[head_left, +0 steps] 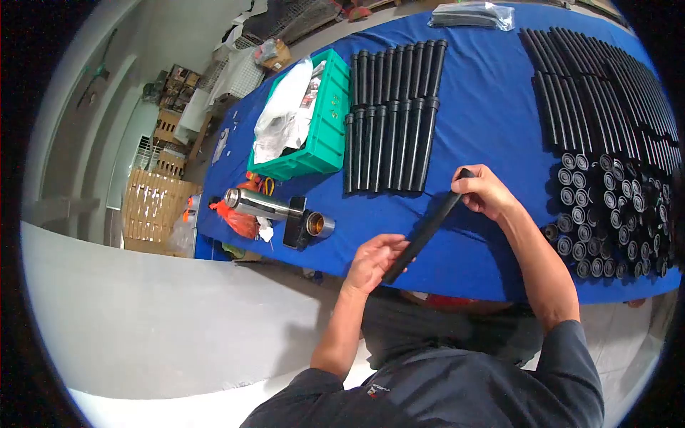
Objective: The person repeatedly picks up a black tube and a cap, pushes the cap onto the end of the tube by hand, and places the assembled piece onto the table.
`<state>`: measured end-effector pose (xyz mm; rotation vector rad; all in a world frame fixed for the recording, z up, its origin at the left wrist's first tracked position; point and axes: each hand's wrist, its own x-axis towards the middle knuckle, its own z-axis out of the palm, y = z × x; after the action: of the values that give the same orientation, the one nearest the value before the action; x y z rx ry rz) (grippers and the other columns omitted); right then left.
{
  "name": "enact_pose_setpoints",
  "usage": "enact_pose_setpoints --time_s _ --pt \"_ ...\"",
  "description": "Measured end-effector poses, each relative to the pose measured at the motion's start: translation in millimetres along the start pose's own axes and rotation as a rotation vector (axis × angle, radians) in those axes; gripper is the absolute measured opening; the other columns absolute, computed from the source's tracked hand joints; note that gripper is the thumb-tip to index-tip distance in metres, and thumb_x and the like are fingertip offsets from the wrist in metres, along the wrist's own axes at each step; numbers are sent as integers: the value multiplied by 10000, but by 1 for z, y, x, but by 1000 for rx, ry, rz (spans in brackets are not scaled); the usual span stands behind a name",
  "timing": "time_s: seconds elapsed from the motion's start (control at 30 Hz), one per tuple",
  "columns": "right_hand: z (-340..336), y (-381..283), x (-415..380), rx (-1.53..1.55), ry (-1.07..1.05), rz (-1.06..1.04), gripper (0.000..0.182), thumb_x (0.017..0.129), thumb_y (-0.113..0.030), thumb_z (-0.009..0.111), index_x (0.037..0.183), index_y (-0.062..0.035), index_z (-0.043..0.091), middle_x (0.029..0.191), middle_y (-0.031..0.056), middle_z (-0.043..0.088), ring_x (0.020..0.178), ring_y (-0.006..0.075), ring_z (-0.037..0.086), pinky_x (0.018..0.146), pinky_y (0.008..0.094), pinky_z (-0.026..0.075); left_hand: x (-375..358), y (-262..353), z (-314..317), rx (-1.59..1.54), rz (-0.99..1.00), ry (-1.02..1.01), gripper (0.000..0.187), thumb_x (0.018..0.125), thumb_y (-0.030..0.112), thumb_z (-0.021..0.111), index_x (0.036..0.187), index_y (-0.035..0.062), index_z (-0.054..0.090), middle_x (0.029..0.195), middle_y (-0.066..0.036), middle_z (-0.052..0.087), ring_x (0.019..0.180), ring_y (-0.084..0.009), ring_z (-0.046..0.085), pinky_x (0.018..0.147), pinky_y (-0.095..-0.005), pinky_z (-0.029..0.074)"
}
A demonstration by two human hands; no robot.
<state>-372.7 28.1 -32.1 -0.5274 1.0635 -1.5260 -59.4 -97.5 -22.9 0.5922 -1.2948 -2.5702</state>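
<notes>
At the left end of the blue-covered table [485,107] lies a shiny metal cylinder [260,205] on its side, next to an orange plastic bag [239,221] and a black block with a brass-coloured round fitting [314,226]. Behind these stands one green plastic crate [325,135] stuffed with white plastic bags [285,114].

Right of the crate, black tubes [392,118] lie side by side in two rows, about nine in the far row and about nine in the near one, their wider capped ends pointing away from the person.

In front of those rows the person holds one black tube [428,228] slanting just above the cloth. It is matte, slim and straight, with a plain round end. The left hand [371,260] wraps its fingers around the lower, nearer end at the table edge; the right hand [485,191] pinches the upper, farther end between thumb and curled fingers.

Farther right, a large batch of longer black tubes [599,93] lies in close rows, too many and too tightly packed to count. Below them a cluster of short black pieces [614,214] stands on end showing ringed openings, several dozen at least. At the far edge rests one clear bag [474,14] of dark parts.
</notes>
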Motion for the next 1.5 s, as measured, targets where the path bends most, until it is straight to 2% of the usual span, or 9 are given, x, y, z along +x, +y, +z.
enact_pose_setpoints --time_s 0.1,0.2,0.47,0.5,0.57,0.6,0.67,1.23,1.5 --pt "7 -3 -5 -96 8 47 213 761 -233 790 763 -99 625 582 -18 548 412 70 470 378 224 339 10 10 56 507 -4 101 509 840 90 777 1307 -1 595 1118 -134 656 896 -250 672 776 -319 555" --pt "8 -1 -3 -117 2 29 229 752 -237 793 775 -78 630 597 -15 532 453 76 488 382 222 349 21 8 76 1362 292 187 509 819 118 798 1280 27 603 1065 -124 649 865 -246 669 749 -340 549" --pt "7 1 -1 59 -105 -38 517 894 -383 746 1223 -23 574 765 -2 582 544 78 528 445 231 381 82 51 1 1342 609 583 377 837 122 771 1153 -59 670 901 -102 702 770 -136 645 670 -309 524" --pt "5 4 3 50 -124 -29 552 903 -383 737 1270 -16 550 781 -1 579 563 80 534 458 232 389 87 83 26 1371 407 651 364 867 161 738 1136 -75 671 848 -140 718 741 -155 664 671 -321 521" --pt "8 5 4 -6 -123 -43 554 889 -390 751 1244 -11 558 752 2 576 553 84 536 459 230 406 119 98 -17 1526 551 802 415 885 228 680 1148 -93 665 891 -244 728 795 -388 723 738 -455 549" --pt "8 5 4 -33 -119 -51 556 881 -393 758 1230 -8 561 737 3 575 548 85 538 460 229 415 130 108 -25 1557 529 811 355 887 235 669 1102 -47 693 818 -218 715 755 -337 712 719 -428 536" --pt "6 5 4 -29 -125 -50 494 905 -341 738 1222 -3 569 745 4 573 568 91 541 487 239 426 151 116 -45 1681 449 922 417 879 242 662 1144 -80 673 956 -300 710 925 -471 690 846 -507 545" --pt "9 4 5 -30 -105 -54 338 923 -237 717 1143 -2 613 762 8 584 599 102 557 529 247 450 189 113 -64 1864 287 978 282 878 210 661 924 -68 669 931 -324 697 925 -506 673 857 -576 522" --pt "8 5 6 -41 -85 -51 326 922 -236 708 1136 -10 611 760 2 566 606 103 550 532 254 448 179 114 -60 1790 241 934 505 884 269 693 1239 -78 601 1063 -326 689 1023 -485 665 916 -542 519"
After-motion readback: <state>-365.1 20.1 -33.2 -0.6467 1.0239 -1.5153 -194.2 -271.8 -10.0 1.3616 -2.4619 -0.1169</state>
